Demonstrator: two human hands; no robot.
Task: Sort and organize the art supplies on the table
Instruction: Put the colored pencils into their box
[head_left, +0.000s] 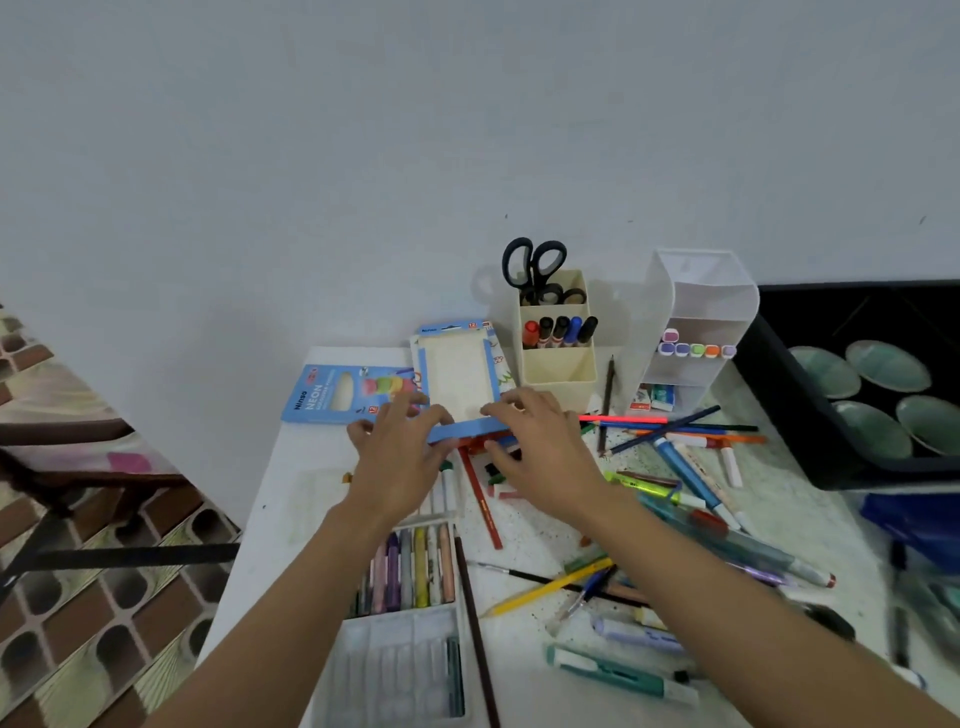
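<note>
Table (296, 483): white top, set against a bare wall, supplies spread over its right half.

Black crate (769, 374): at the right edge of the table, holding green plates (883, 364).

Clear organizer (696, 280): upright at the back, just left of the crate. Highlighters (696, 349) sit in its middle tier.

Cream organizer (558, 364): upright, just left of the clear one. Scissors (535, 265) stand handles-up in its rear compartment and markers (561, 330) in the middle compartment.

Pastel tray (395, 639): lies near me, between my forearms. Pastels (415, 566) fill its far half.

Blue box (460, 379): open, pale inside, at mid-table in front of the cream organizer, its far end tilted up toward the wall.

Neon pack (337, 395): flat, touching the blue box on its left side.

Loose pencils and pens (680, 431): crossed in a heap to the right of the blue box and scattered on toward me.

My left hand (400, 452): fingers curled over the near left corner of the blue box, gripping it.

My right hand (540, 452): thumb and fingers pinching the near right corner of the same box.
</note>
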